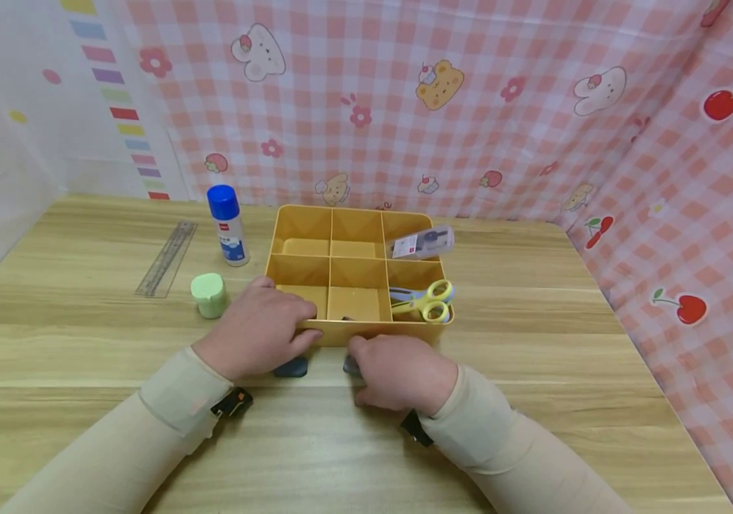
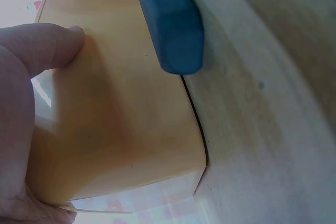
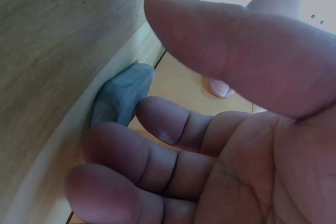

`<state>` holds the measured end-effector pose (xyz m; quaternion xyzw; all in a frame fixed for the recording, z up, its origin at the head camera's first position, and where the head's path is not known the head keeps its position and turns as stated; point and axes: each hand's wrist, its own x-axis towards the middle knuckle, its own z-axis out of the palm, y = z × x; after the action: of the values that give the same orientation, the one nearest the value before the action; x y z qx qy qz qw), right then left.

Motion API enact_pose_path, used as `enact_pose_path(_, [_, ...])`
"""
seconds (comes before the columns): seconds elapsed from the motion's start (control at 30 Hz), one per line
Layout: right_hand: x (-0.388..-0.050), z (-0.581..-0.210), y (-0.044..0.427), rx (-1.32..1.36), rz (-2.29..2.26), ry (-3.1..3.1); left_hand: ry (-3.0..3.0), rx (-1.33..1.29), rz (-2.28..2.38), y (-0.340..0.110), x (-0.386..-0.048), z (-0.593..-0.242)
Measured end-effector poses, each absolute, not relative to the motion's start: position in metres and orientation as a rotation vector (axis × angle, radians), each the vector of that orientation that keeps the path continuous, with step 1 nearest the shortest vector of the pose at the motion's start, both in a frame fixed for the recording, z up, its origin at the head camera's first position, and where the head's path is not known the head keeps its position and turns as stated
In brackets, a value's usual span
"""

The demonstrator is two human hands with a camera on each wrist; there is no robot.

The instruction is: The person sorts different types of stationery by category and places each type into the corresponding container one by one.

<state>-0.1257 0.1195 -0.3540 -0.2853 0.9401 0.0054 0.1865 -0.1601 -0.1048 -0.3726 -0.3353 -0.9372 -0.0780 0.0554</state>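
Note:
A yellow six-compartment organizer box (image 1: 356,332) sits in the middle of the table. My left hand (image 1: 257,325) grips its near wall at the left, fingers over the rim and thumb (image 2: 55,45) against the outer face. Beneath that hand, a dark, rounded bar-shaped object (image 1: 291,368) lies along the box's front. My right hand (image 1: 405,371) is just in front of the box, its thumb apart from loosely bent fingers. Its fingertips are beside a second dark grey object (image 3: 123,95), mostly covered in the head view; whether they touch it I cannot tell.
Yellow-handled scissors (image 1: 433,301) and a clear-packed item (image 1: 425,243) lie in the box's right compartments. Left of the box stand a blue-capped glue bottle (image 1: 230,228) and a small green container (image 1: 210,295). A clear ruler (image 1: 167,258) lies farther left. Patterned cloth bounds the back and right.

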Motion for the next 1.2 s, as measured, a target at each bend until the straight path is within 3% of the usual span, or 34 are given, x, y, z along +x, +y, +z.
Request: enact_pose_path(1.2, [-0.1237,-0.3560,0.1201,-0.912,0.094,2.718,-2.843,-1.021,-0.240,-0.1043,-0.1599,-0.3718])
